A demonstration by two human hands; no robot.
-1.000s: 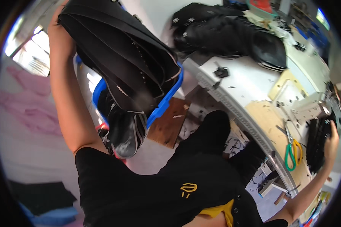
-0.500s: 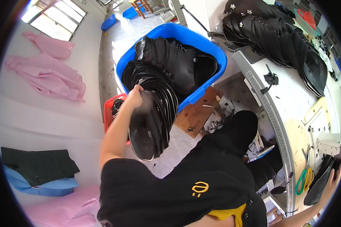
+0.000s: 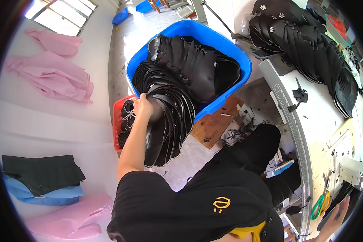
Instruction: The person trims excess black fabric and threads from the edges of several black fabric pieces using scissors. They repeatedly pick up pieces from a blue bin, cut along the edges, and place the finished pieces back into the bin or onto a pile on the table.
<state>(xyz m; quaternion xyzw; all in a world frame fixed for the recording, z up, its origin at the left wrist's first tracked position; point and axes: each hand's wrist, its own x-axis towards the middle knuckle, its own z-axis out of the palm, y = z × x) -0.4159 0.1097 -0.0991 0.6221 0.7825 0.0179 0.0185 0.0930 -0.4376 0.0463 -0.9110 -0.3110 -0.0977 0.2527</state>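
Observation:
My left hand (image 3: pixel 142 106) is closed on the upper edge of a fanned stack of black shoe-upper-like pieces (image 3: pixel 176 121). They have pale edges and droop over the near side of a blue bin (image 3: pixel 246 60). More black pieces (image 3: pixel 189 66) are packed in the bin, overlapping. At the far lower right, my right hand (image 3: pixel 338 215) lies with fingers stretched on a black piece (image 3: pixel 330 210) beside the sewing machine (image 3: pixel 351 170). Part of that piece is hidden under the hand and at the picture's rim.
Green-and-yellow-handled scissors (image 3: pixel 322 205) lie left of my right hand. A big pile of black pieces (image 3: pixel 298 44) covers the back of the table (image 3: pixel 278 90). A red basket (image 3: pixel 116 125) stands left of the bin. Pink cloth (image 3: pixel 52 76) lies further left.
My left hand has shifted a little left, and the front pieces of the stack are now partly behind my forearm. My right hand has drawn back toward me. The whole view has shifted slightly.

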